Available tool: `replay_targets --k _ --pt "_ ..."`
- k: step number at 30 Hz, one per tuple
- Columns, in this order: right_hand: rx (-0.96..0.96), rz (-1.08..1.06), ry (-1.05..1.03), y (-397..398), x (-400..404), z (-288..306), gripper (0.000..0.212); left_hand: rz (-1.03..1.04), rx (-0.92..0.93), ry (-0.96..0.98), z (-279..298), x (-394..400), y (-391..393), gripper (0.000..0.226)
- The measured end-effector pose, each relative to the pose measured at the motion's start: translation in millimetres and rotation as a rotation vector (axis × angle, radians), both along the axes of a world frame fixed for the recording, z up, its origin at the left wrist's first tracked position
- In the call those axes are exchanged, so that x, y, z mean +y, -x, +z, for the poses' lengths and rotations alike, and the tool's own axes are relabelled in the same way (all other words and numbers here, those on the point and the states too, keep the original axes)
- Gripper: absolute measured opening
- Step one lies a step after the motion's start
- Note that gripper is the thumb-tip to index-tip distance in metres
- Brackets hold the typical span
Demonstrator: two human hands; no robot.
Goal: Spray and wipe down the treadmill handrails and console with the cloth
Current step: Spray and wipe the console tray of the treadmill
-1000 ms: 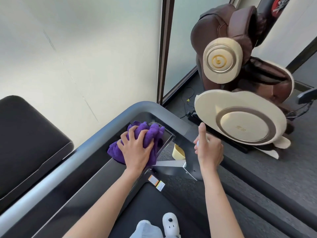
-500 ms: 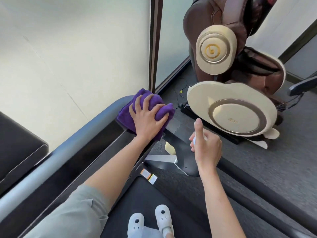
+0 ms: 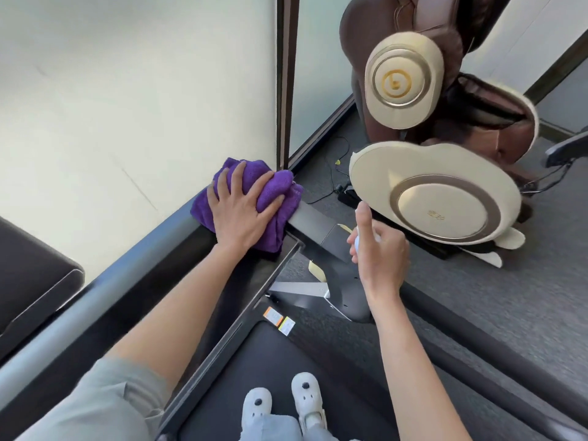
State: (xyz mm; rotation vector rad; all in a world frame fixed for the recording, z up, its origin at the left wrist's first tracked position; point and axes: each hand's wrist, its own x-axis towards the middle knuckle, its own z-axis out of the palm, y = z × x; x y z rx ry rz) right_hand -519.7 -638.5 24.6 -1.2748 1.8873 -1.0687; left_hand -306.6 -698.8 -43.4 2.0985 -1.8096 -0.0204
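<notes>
A purple cloth (image 3: 280,189) lies bunched on the rounded front corner of the treadmill's grey handrail (image 3: 57,316). My left hand (image 3: 241,211) lies on top of the cloth with fingers spread, pressing it onto the rail. The dark console panel (image 3: 315,226) runs down to the right of the cloth. To its right, my right hand (image 3: 378,253) grips a small white spray bottle (image 3: 358,241), forefinger raised on top; the hand hides most of the bottle.
A brown and cream massage chair (image 3: 439,198) stands close on the right, with cables on the grey carpet beside it. A frosted glass wall and a dark post (image 3: 284,81) rise just beyond the rail. My white shoes (image 3: 281,405) stand on the black belt. A black padded bench (image 3: 28,281) sits at left.
My left hand has slid the cloth from the console recess up and forward along the rail to its front corner. The right hand has kept hold of the bottle.
</notes>
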Motion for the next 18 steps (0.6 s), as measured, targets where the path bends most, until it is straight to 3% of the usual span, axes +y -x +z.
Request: replay_targets --k 5,11,15,18 --pt "-0.027 -0.087 -0.027 23 10 -6 0.074 -0.08 0.148 0.054 -10 15 51 0.046" --pt "-0.057 -0.162 -0.054 45 27 -16 0.071 -0.29 0.113 0.068 -21 53 81 0.047" --pt "-0.039 -0.164 -0.048 50 33 -14 0.075 -0.095 0.196 0.047 -13 35 68 0.051" --pt "-0.038 -0.198 -0.038 61 41 -14 0.076 0.048 0.229 -0.016 1 11 78 0.04"
